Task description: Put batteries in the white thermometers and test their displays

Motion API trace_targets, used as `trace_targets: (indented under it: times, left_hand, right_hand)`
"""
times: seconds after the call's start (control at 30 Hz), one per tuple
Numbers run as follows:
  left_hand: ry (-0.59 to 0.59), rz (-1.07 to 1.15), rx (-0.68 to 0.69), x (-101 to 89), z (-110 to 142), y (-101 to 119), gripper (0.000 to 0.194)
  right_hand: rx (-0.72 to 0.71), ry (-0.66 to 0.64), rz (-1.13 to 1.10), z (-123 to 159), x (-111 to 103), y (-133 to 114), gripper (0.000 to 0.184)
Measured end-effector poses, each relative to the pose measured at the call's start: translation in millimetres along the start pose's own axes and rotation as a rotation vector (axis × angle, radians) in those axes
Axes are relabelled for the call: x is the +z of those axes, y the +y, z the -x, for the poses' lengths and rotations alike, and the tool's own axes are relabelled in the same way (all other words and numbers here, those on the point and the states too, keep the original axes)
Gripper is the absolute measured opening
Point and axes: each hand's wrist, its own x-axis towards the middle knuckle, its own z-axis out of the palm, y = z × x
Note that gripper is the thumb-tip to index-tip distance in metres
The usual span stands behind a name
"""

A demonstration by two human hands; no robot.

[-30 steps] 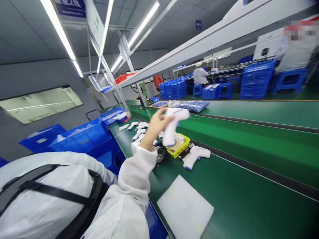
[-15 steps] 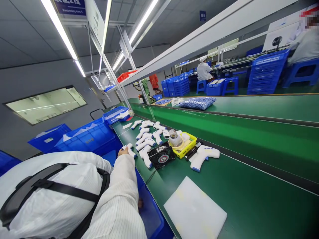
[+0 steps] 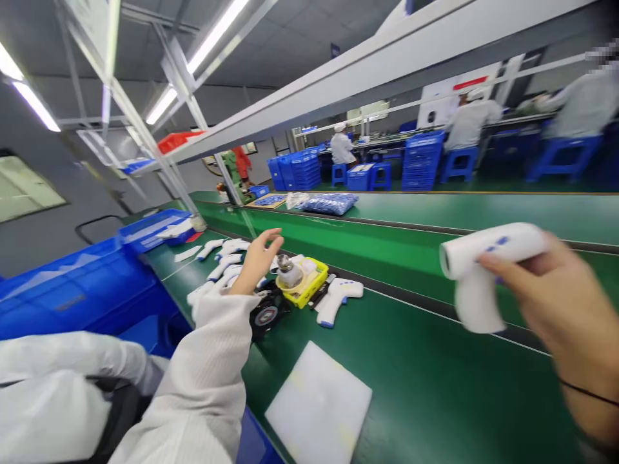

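My left hand [image 3: 261, 258] is raised over the bench, its fingers loosely curved and apart with nothing between them. Below it lie several white handheld infrared thermometers [image 3: 227, 261] with blue trim, partly hidden by my hand and sleeve. At the far right, my right hand [image 3: 556, 290] grips another white infrared thermometer [image 3: 498, 248] by its body, thumb across the side near two blue buttons. That one is held up above the bench with its handle hanging down. One more thermometer [image 3: 338, 299] lies right of a yellow tray [image 3: 312, 283] containing a small glass bottle [image 3: 289, 270].
A black fan [image 3: 265, 314] stands by the yellow tray. A white square pad [image 3: 319, 406] lies at the bench's near edge. Blue crates [image 3: 82, 283] and a co-worker in white [image 3: 58, 386] are at the left. A pole-mounted rail [image 3: 309, 109] crosses above.
My left hand has let go of a thermometer at the bench's left edge and risen to the right. My right hand has come into view holding a thermometer. The view has swung right.
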Motion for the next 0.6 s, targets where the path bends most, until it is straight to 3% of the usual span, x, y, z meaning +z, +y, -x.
trace_targets:
  times: [0.07, 0.13, 0.2, 0.33, 0.47, 0.6]
  left_hand:
    - [-0.222, 0.100, 0.165, 34.9, 22, 51, 0.034]
    - [-0.532, 0.199, 0.329, 65.6, 50, 98, 0.051]
    - [-0.719, 0.372, 0.437, 92.3, 76, 133, 0.063]
    - [-0.554, 0.769, 0.509, 132.1, 111, 172, 0.068]
    - [-0.381, 0.918, 0.487, 147.9, 126, 184, 0.052]
    - [-0.437, 0.904, 0.407, 150.5, 127, 179, 0.050]
  right_hand:
    - [0.069, -0.019, -0.045, 4, 5, -6, 0.049]
    - [0.067, -0.098, -0.090, 12, 13, -14, 0.049]
    - [0.058, -0.173, -0.147, 20, 20, -21, 0.047]
    - [0.076, -0.202, -0.203, 28, 18, -30, 0.049]
    - [0.113, -0.188, -0.190, 27, 9, -30, 0.051]
    - [0.087, -0.179, -0.219, 25, 8, -27, 0.043]
